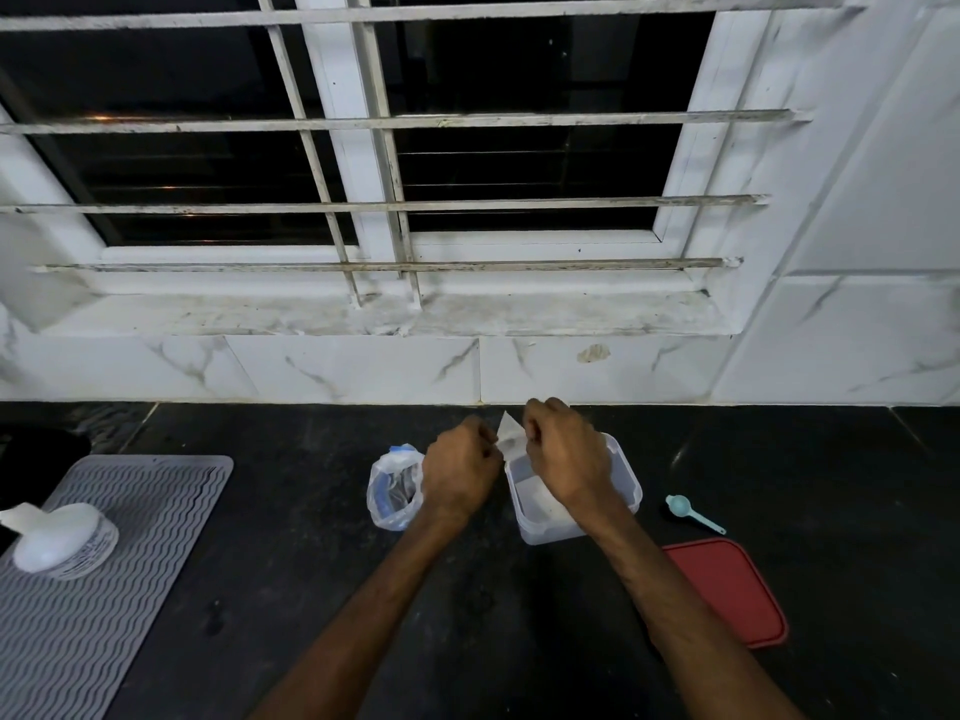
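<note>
We pinch a small white packet (508,434) between our left hand (460,462) and right hand (566,454), with the fingers of both curled on its edges. It stands nearly upright, its pointed corner aimed away from us. Under the right hand a clear tub (626,485) sits on the table (519,615).

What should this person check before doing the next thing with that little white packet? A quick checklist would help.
1. Both hands grip it: the left hand and right hand pinch the white packet between them. Ok.
2. Packet is over the clear container: it sits at the far left corner. Cannot tell if a spill would land inside.
3. Container is open: the red lid lies apart on the counter. Ok.
4. The blue scoop is handy: it lies to the right of the container. Ok.
5. Packet is already torn open: cannot tell.
</note>
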{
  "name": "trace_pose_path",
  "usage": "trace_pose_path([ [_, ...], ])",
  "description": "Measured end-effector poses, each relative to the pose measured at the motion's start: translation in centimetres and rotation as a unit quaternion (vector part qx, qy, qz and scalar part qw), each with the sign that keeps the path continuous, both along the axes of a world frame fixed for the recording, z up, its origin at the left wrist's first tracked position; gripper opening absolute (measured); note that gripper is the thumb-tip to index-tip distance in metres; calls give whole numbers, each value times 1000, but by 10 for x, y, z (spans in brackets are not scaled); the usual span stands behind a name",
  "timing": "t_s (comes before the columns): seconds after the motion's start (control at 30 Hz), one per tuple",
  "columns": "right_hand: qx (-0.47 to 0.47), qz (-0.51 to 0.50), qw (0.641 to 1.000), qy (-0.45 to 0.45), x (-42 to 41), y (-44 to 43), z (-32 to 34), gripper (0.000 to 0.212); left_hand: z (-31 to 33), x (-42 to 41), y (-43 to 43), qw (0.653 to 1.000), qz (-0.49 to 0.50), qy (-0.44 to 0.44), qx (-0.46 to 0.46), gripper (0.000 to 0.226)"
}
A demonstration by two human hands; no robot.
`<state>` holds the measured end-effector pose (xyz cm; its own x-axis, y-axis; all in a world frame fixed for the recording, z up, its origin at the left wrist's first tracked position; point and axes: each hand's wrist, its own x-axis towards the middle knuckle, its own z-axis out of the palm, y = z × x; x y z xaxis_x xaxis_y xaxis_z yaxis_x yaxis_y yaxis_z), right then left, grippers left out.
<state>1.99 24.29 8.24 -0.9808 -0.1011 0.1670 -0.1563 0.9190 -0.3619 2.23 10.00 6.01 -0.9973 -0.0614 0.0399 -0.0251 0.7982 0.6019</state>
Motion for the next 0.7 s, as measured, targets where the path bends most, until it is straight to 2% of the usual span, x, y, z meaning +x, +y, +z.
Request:
trace_pose_path([
  [0.1,38,79,996,-10,3,-7,-2,21,1,-2,3,999,-12,2,41,17],
  [0.2,87,41,995,-16,3,-3,-5,22,1,-1,0,995,-13,9,95,13],
  [0.37,63,-56,996,-33,7,-4,5,25,0,5,1,990,-24,14,139,16],
  [0.57,-11,-50,996,-68,8,-7,11,19,-7,15,3,965,-80,55,244,22],
  [0.63,-1,-30,997,-65,6,-2,14,21,-10,20,0,958,-109,60,257,30],
  [0.7,20,-20,998,-56,6,1,19,26,-16,22,-5,967,-113,75,214,55],
])
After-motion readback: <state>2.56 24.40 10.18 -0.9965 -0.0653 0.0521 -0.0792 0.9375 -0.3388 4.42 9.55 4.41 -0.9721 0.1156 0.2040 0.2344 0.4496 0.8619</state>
